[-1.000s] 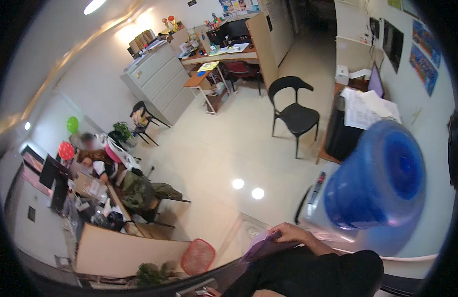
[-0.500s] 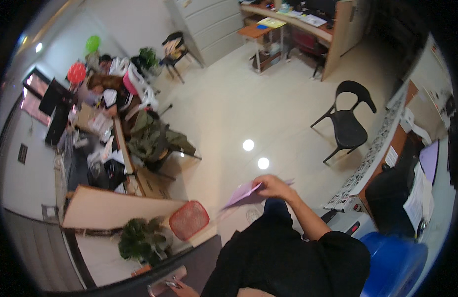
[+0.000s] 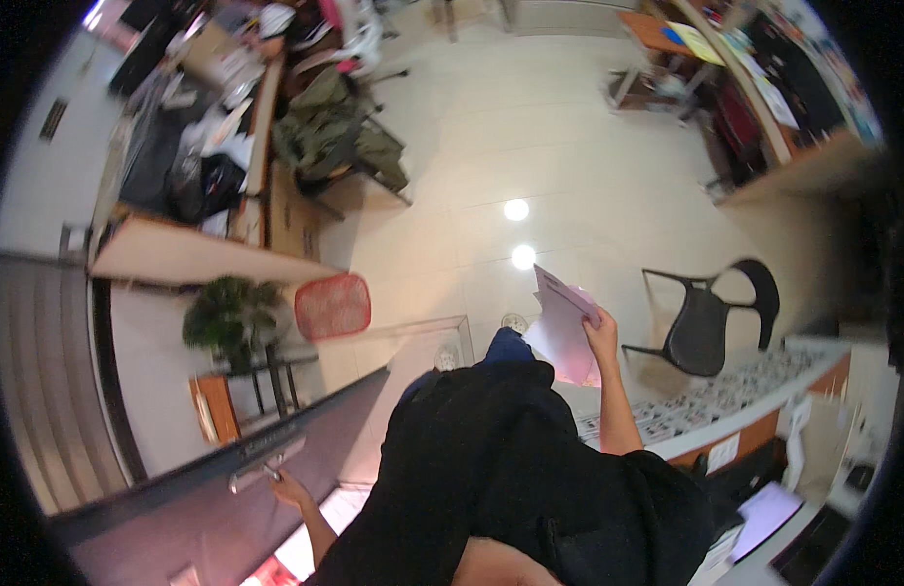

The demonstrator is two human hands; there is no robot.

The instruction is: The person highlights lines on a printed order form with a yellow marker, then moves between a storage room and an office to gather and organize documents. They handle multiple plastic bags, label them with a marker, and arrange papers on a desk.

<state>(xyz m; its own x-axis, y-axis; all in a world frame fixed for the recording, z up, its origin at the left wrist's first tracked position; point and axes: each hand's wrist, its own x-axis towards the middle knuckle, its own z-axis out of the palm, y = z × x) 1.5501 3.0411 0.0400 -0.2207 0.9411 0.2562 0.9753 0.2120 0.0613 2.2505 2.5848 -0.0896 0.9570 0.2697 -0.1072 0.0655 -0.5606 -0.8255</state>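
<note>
My right hand (image 3: 601, 337) is closed on the edge of a few thin pink papers (image 3: 561, 327), which hang fanned out to its left, in front of my legs. Low on the left, my left hand (image 3: 293, 488) is at the metal lever handle (image 3: 262, 469) of a dark grey door (image 3: 320, 430). Its fingers curl round the handle's near end. The door stands at a slant beside me, and part of its face is hidden behind my black top.
A red plastic basket (image 3: 333, 307) and a leafy potted plant (image 3: 223, 317) stand past the door. A black chair (image 3: 701, 332) is on the right by a counter (image 3: 725, 405). A cluttered desk (image 3: 260, 166) and a chair with a green jacket (image 3: 325, 122) are at the far left.
My view has tipped down and turned. The papers in my right hand have swung from pointing left to hanging more upright. The door and my left hand at its handle show more fully.
</note>
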